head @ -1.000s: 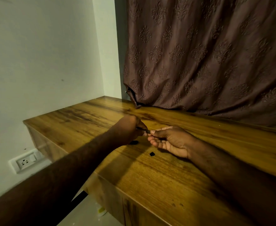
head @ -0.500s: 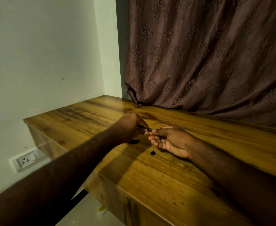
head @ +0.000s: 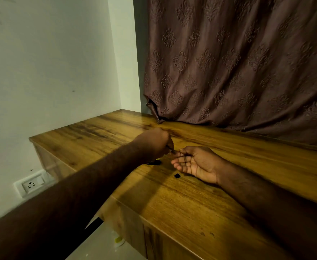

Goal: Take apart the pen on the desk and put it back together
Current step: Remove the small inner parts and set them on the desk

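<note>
My left hand (head: 156, 142) is closed around a thin dark pen part (head: 170, 148) that pokes out toward the right. My right hand (head: 195, 163) lies palm up beside it, thumb and forefinger pinching the tip of that same part. Both hands hover just above the wooden desk (head: 191, 199). A dark pen piece (head: 155, 162) lies on the desk under my left wrist, half hidden. A small black cap-like piece (head: 177, 175) rests on the desk just below my right hand's fingers.
A brown patterned curtain (head: 238, 68) hangs behind the desk and touches its back edge. The white wall on the left carries a power socket (head: 30, 183). The desk's front edge drops to cabinet doors (head: 165, 244); a small white bottle (head: 119, 241) stands on the floor.
The view has shifted slightly. Both hands stay together on the thin pen part, with my right hand's fingers spread a little more.
</note>
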Tool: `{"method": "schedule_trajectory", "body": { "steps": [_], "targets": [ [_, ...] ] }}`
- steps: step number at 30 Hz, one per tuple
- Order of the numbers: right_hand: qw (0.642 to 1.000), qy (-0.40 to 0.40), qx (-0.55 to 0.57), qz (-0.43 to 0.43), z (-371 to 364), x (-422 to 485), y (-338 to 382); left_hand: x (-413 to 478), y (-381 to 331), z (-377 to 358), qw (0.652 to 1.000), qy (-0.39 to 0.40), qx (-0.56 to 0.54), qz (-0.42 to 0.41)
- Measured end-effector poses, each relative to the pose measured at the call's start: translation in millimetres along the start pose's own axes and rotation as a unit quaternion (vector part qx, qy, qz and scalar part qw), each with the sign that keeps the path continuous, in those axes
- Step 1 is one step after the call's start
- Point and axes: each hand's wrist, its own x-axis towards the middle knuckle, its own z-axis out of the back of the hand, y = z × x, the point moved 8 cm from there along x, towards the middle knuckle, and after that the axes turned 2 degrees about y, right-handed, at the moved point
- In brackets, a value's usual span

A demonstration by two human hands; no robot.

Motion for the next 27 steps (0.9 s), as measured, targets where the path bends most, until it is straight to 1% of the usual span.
{"method": "schedule_trajectory", "body": {
  "steps": [5, 11, 18, 21, 27],
  "targets": [
    [1.0, -0.01, 0.003, 0.005, 3, 0, 3, 14, -10, 7, 0.998, 0.006, 0.058, -0.014],
    [1.0, -0.006, -0.001, 0.005, 8, 1, 3, 15, -11, 2, 0.999, 0.015, 0.047, -0.012],
    [1.0, -0.008, -0.01, -0.006, 7, 3, -3, 11, -7, -3, 1.0, 0.013, 0.007, -0.013],
    [1.0, -0.008, -0.011, -0.012, 8, 4, -4, 9, -8, -4, 1.0, 0.012, 0.001, -0.021],
    [1.0, -0.004, -0.014, -0.012, 9, 5, -5, 10, -7, -8, 1.0, 0.018, 0.008, -0.011]
  ]
}}
